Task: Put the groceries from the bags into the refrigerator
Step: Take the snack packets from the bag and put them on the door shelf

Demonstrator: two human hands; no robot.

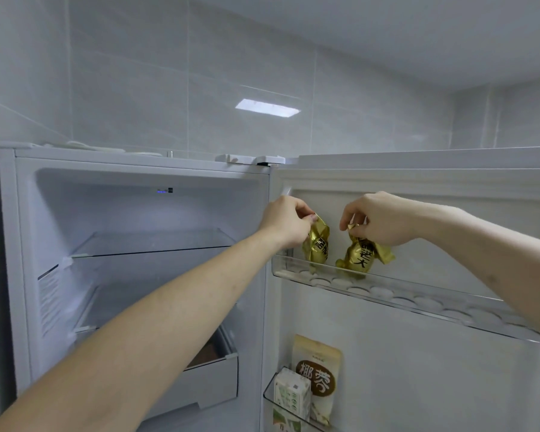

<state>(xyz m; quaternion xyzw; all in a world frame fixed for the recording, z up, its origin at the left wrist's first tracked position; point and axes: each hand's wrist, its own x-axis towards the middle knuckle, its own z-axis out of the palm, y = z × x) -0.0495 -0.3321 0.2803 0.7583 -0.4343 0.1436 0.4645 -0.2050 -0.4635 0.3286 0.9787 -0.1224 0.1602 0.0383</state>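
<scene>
Both hands, left hand [289, 224] and right hand [382, 218], each pinch a gold packet [318, 241] [360, 255] in the door's egg tray [387, 289].

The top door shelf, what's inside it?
Two gold packets, one pinched by the left hand, one by the right hand. The top door shelf has round egg dimples; the packets hide some.

Both arms raised, left hand [289, 224] and right hand [376, 221] apparently pinching

Right gold packet [363, 255] on egg shelf [418, 299]: "老大" legible. Left gold packet [318, 243]: characters partly hidden. Pouch [320, 369] below shelf: "椰枣". Carton [292, 397] print unreadable.
</scene>
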